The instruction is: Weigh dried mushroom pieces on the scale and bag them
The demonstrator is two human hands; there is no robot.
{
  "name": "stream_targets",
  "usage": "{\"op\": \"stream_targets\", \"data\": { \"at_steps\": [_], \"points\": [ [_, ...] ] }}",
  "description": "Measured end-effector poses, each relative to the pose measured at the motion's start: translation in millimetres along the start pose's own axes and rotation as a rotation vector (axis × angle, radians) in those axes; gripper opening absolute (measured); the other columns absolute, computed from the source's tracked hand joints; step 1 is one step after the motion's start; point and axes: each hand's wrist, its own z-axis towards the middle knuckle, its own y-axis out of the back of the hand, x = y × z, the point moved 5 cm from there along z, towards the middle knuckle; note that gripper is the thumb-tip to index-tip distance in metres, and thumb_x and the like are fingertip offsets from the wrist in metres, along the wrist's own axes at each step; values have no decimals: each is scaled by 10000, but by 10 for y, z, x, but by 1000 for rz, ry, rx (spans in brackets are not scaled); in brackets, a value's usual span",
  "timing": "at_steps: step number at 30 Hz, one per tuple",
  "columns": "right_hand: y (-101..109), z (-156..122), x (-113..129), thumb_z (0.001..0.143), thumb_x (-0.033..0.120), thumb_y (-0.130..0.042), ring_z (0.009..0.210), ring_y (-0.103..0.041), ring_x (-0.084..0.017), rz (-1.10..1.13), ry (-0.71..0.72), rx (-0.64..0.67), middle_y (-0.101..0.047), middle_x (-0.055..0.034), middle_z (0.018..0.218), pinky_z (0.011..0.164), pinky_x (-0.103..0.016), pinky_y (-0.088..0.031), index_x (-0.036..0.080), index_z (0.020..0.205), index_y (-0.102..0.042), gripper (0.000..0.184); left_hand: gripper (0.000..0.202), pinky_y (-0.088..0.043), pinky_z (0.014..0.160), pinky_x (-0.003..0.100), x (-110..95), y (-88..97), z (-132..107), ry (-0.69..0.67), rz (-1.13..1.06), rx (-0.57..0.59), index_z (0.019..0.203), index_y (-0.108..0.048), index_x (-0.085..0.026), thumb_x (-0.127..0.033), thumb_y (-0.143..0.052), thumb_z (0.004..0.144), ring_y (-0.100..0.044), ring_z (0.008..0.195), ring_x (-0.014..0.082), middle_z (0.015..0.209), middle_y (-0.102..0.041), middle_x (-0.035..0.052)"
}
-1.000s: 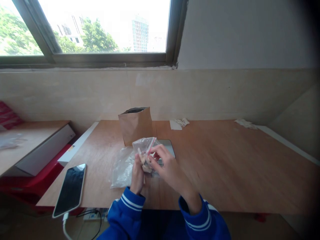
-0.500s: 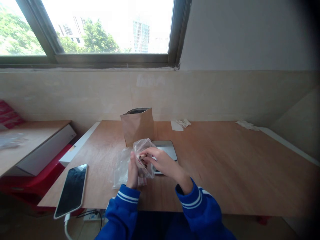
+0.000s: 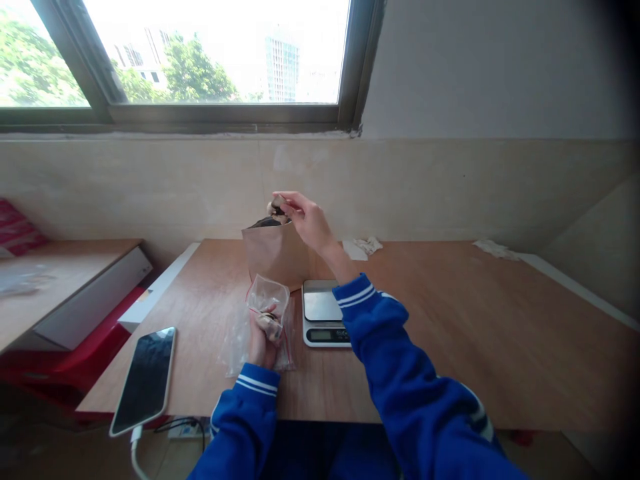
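Brownish pieces (image 3: 277,209) sit pinched in the right hand (image 3: 311,221) above the paper bag (image 3: 277,259), center frame; below, the left hand (image 3: 260,343) grips a zip bag (image 3: 268,292) with others left inside, suggesting work partway along. The paper bag's contents are hidden.

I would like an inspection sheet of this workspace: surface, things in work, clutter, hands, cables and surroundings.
Surface: brown wooden table.
Things: paper bag, upright and open; scale, display unreadable; zip bag with pale pieces inside.
Clutter: phone overhanging the near edge; white scraps along the far edge; clear plastic beneath the left hand.
Hands: left hand holds the zip bag; right hand pinches lumps at the paper bag's top.
Cables: white cable plugged into the phone; dark cable below the table.
Surroundings: window and wall behind; side table at left.
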Motion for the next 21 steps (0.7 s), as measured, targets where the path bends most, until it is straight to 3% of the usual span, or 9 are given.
{"op": "stream_targets", "data": {
  "at_steps": [4, 7, 9, 13, 16, 19, 21],
  "points": [
    [-236, 264, -178, 946, 249, -431, 1014, -612, -157, -213, 43, 105, -669, -20, 1117, 908, -285, -445, 213, 1140, -604, 262, 476, -381, 408, 177, -13, -30, -17, -32, 29, -15, 985, -617, -128, -560, -455, 868, -518, 488, 78, 674, -586, 14],
    [-431, 207, -377, 939, 192, -432, 1043, -611, -174, -332, -5, 288, -678, -24, 1120, 910, -272, -433, 209, 1096, -632, 255, 445, -390, 408, 185, -11, -18, -5, -31, 13, -31, 938, -630, -138, -531, -427, 892, -508, 465, 81, 641, -585, 10],
    [-476, 133, -472, 956, 203, -399, 1057, -607, -170, -349, -34, 329, -672, -25, 1145, 904, -258, -430, 211, 1120, -621, 276, 440, -400, 412, 193, -8, -1, 13, -30, 12, -42, 920, -634, -146, -528, -416, 897, -512, 464, 86, 639, -587, 12],
    [-447, 42, -459, 975, 223, -348, 1052, -601, -169, -406, -2, 332, -663, -39, 1147, 916, -270, -405, 221, 1208, -582, 330, 470, -405, 421, 205, -5, 1, 37, -43, 36, -31, 916, -640, -149, -555, -405, 888, -526, 476, 100, 642, -602, 32],
    [-343, -2, -298, 954, 233, -404, 1039, -581, -192, -525, 35, 218, -645, -51, 1112, 966, -338, -348, 262, 1288, -526, 357, 532, -431, 448, 228, 11, -23, 27, -18, 47, -12, 955, -648, -143, -594, -378, 876, -566, 521, 129, 666, -628, 59],
    [-200, -129, -122, 927, 211, -418, 955, -581, -177, -455, 1, 76, -631, -59, 1047, 903, -315, -384, 215, 1191, -588, 314, 558, -452, 478, 250, 8, -39, 2, -8, 44, 20, 1009, -642, -128, -595, -369, 869, -600, 585, 157, 722, -655, 83],
    [-170, -283, -76, 900, 174, -405, 823, -593, -146, -306, -76, 148, -644, -41, 930, 772, -257, -431, 173, 1054, -634, 275, 538, -442, 467, 256, 1, -42, -9, -1, 30, 63, 1041, -632, -119, -569, -408, 848, -609, 611, 172, 765, -667, 93]
  ]
}}
